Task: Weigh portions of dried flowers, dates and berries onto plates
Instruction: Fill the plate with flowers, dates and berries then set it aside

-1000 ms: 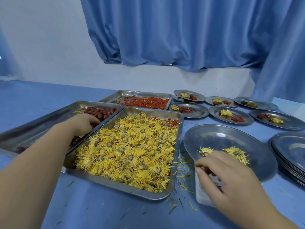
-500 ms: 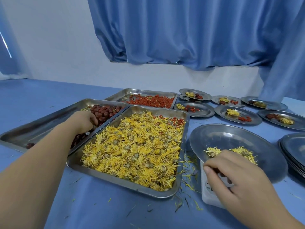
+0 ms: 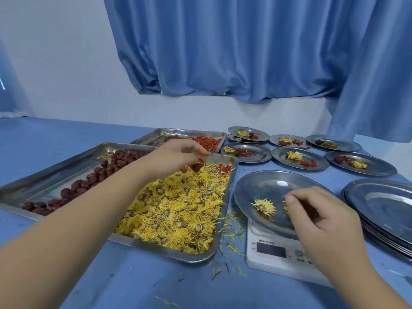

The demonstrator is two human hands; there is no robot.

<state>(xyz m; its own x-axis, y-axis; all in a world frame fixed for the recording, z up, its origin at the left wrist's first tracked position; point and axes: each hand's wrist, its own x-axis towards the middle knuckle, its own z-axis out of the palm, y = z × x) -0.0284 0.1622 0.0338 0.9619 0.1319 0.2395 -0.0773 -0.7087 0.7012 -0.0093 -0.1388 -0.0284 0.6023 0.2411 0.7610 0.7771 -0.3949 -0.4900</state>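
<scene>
Fingers (image 3: 196, 152) of my left hand (image 3: 178, 156) pinched dates (image 3: 197, 167); those of my right hand (image 3: 321, 217) curled over the weighing plate (image 3: 267, 186), hold unclear. Six plates (image 3: 298, 158) looked filled; a stack (image 3: 383, 204) waited.

We count three steel trays, namely the flower tray (image 3: 156, 248), the date tray (image 3: 66, 166) and the berry tray (image 3: 160, 134). There is one white scale (image 3: 267, 262) bearing one plate (image 3: 267, 186), on which we make out one flower head (image 3: 264, 206) plainly and a second half hidden behind the right hand (image 3: 318, 215). Beyond them we count six filled plates (image 3: 289, 166) in two rows of three, the far-left one lying on one more plate, plus one stack of empty plates (image 3: 383, 204) whose number we cannot tell, and two hands, the left hand (image 3: 176, 157) pinching one date (image 3: 197, 167).
</scene>
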